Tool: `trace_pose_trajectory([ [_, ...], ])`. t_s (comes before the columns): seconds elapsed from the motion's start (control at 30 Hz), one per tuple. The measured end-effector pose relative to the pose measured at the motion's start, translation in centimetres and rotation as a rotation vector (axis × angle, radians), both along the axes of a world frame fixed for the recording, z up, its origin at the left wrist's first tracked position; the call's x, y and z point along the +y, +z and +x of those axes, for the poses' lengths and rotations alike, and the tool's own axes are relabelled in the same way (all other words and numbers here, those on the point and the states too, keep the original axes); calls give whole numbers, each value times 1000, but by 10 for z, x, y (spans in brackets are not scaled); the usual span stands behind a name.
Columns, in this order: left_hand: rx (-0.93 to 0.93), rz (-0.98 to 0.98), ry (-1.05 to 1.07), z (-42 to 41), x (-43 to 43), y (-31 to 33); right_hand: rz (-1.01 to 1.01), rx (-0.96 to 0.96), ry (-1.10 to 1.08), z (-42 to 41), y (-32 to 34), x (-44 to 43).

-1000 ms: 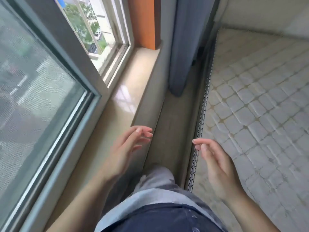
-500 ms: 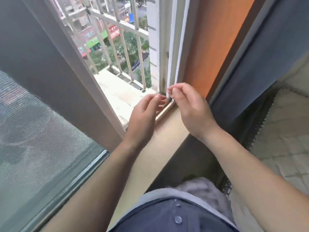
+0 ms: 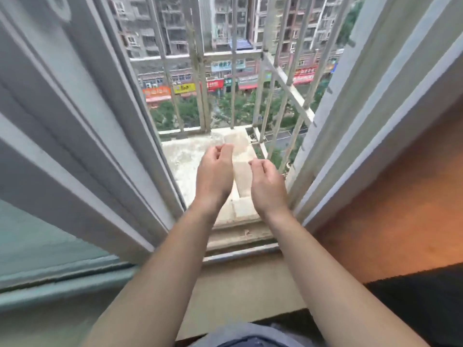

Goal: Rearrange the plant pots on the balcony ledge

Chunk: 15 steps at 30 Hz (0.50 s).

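Note:
No plant pot shows in the head view. A bare concrete balcony ledge [image 3: 185, 156] lies beyond the open window, fenced by metal bars. Both my arms reach out through the window gap over that ledge. My left hand [image 3: 214, 172] hovers above it with fingers loosely curled and nothing in them. My right hand [image 3: 266, 182] hangs beside it, a little lower and to the right, fingers also loosely curled and empty. The two hands are a short gap apart.
A sliding window frame [image 3: 105, 136] stands at the left and a fixed frame [image 3: 350, 126] at the right. The inner sill [image 3: 240, 294] runs under my forearms. Metal railing bars [image 3: 200, 71] close the ledge's far side. An orange wall panel [image 3: 400, 209] is at right.
My view has swung from the floor and bed up to the open window. Both hands rose from near my lap, passed the window frame and now reach out over the outer ledge.

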<state>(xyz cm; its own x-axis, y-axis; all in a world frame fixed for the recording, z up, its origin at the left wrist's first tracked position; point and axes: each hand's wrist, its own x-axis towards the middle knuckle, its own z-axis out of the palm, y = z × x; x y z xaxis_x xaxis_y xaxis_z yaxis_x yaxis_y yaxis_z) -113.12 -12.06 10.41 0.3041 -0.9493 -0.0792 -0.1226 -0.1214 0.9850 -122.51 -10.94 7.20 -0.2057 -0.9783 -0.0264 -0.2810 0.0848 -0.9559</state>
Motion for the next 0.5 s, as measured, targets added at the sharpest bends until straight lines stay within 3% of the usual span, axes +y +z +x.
trace_pose_trajectory([
  [0.13,-70,-30,257,25,-6,-9,2,86,42,12,-19,-16],
  [0.3,-129,-84,275,27,0,-5,82,295,138,15,-32,-46],
  [0.5,-161,-74,251,61,6,-6,104,293,246,19,-41,-63],
])
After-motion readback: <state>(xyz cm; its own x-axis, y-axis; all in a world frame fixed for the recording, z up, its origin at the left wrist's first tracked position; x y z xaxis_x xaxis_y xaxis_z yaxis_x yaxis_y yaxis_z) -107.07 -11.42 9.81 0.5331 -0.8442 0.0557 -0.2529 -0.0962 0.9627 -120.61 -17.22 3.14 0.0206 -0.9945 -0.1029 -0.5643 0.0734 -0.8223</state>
